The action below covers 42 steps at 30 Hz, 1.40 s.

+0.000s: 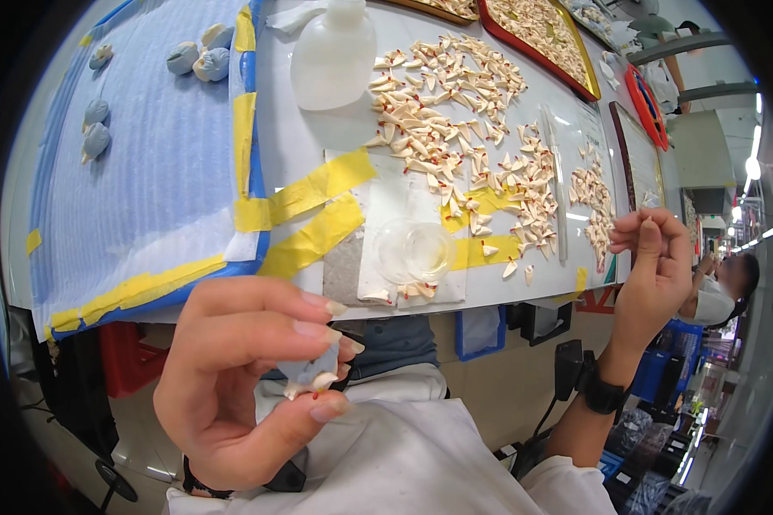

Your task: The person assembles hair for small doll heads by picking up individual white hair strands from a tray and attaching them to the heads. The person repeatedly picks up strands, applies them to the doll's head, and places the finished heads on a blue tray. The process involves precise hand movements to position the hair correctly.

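Close in front of me, my left hand pinches a small blue-grey lump between thumb and fingers. Cream tooth-shaped bits stick out of its lower side, one with a red spot; my fingers cover part of it. My right hand is raised at the table's right edge, thumb and fingertips closed together. Whatever they hold, if anything, is too small to make out. Nearest to it lies a small heap of cream tooth-shaped pieces. A larger spread of such pieces, many with red tips, covers the table's middle.
A blue-rimmed tray lined with pale cloth holds several similar lumps at left. A translucent bottle and a clear round dish stand on the table. Red-rimmed trays lie beyond. Another person sits at far right.
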Tool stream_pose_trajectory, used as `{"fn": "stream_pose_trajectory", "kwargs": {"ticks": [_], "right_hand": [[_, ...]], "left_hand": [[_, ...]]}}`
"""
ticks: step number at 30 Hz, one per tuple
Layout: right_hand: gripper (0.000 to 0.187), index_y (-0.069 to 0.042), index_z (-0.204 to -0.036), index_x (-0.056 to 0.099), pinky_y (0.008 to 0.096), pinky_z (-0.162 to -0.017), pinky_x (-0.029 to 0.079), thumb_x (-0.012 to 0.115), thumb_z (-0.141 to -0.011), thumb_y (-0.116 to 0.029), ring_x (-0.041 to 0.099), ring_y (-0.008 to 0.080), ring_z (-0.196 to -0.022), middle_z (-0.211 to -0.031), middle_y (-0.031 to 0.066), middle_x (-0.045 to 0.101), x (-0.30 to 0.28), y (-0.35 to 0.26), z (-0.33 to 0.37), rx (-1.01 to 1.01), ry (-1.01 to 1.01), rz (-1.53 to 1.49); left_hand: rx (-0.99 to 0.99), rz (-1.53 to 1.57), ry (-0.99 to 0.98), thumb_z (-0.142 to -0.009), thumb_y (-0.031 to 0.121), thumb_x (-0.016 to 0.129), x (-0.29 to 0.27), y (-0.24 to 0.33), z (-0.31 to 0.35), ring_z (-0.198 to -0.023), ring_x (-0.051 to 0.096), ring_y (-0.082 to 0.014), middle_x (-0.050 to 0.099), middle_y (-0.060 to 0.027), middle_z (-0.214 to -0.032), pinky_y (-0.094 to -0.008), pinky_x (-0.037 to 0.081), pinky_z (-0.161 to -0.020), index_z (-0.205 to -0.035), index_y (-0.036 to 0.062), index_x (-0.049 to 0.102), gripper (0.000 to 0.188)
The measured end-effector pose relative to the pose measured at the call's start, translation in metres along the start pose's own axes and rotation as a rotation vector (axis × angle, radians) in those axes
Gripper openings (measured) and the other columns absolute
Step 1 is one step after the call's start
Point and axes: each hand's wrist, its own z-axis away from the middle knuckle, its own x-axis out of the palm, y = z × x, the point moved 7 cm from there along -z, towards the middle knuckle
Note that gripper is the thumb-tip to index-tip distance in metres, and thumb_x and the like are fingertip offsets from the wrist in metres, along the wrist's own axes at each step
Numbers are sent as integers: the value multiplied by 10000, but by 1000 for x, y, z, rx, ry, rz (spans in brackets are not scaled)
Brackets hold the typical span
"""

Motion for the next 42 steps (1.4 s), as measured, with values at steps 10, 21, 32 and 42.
{"fn": "stream_pose_trajectory", "kwargs": {"ticks": [10,21,32,42], "right_hand": [[98,34,-919,549,208,-713,446,569,-825,18,558,93,-759,-859,68,603,28,-32,17,-23,-55,-108],[166,34,-839,560,265,-724,449,590,-712,136,560,179,-782,-837,128,575,88,-76,24,-261,-354,-309],[185,-24,-706,611,270,-603,391,640,-578,108,511,189,-675,-703,74,548,102,-99,36,-539,-386,139],[156,-11,-775,587,243,-624,373,652,-647,51,476,152,-710,-796,92,525,99,-92,42,-391,-305,-101]], "left_hand": [[-34,114,30,-691,97,701,6,-2,2,-803,566,-220,466,-161,-1000,-266,488,-659,-1018,-3,453,422],[-58,152,-106,-651,39,724,3,-4,4,-901,553,-265,450,-179,-1010,-321,497,-771,-850,35,590,240],[-3,205,-230,-676,197,768,6,-4,0,-890,580,-268,414,-171,-1062,-286,523,-739,-907,28,597,334],[71,84,-241,-735,130,711,7,-9,-9,-800,598,-245,490,-159,-968,-309,533,-679,-999,-8,475,380]]}}
